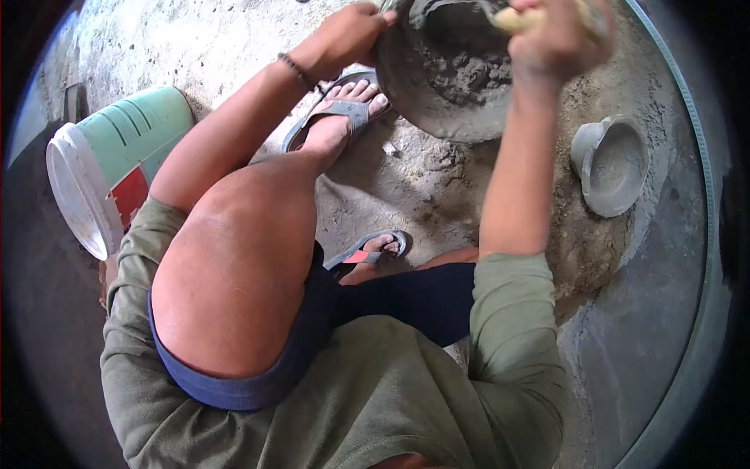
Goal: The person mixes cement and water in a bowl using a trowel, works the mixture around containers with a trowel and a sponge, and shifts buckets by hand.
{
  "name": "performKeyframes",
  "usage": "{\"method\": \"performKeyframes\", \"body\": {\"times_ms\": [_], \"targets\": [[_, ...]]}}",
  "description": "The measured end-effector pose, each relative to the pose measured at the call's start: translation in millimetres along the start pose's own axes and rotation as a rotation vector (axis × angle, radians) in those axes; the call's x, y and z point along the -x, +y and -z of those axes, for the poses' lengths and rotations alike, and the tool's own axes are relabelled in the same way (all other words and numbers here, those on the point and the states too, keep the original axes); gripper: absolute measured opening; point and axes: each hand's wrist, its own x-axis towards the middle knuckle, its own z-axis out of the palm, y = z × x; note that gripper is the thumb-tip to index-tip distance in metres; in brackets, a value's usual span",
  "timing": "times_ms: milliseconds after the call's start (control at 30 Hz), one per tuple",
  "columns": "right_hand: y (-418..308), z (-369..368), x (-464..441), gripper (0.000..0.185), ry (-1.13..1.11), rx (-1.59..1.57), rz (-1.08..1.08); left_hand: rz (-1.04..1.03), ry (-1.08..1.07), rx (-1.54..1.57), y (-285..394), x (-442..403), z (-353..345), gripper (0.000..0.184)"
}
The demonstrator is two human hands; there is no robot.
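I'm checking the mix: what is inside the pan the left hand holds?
The pan holds lumpy grey material, with more smeared on its wall. The right hand grips a pale handle. Whatever lies beneath the lumps is covered; the far rim is out of view.

The toppled bucket (137, 129) is pale green with a white rim. The T-shirt (375, 391) is olive; the shorts (234, 387) are navy.

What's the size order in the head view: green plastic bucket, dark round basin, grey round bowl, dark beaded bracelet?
Green plastic bucket and dark round basin: too close to rank, basin cut off
Grey bowl
Beaded bracelet
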Motion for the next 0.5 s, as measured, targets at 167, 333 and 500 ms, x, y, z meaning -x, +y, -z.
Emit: {"method": "performKeyframes", "body": {"times_ms": [167,333,500], "targets": [[-15,40,13,0.011,0.023,0.053,0.219,0.005,-0.143,0.093,1,13,5,0.03],[9,47,81,0.007,0.098,0.111,-0.109,0.021,-0.07,0.047,9,18,6,0.027],[-58,75,19,0.006,-0.005,-0.096,0.064,0.032,-0.15,0.117,-5,8,8,0.026]]}}
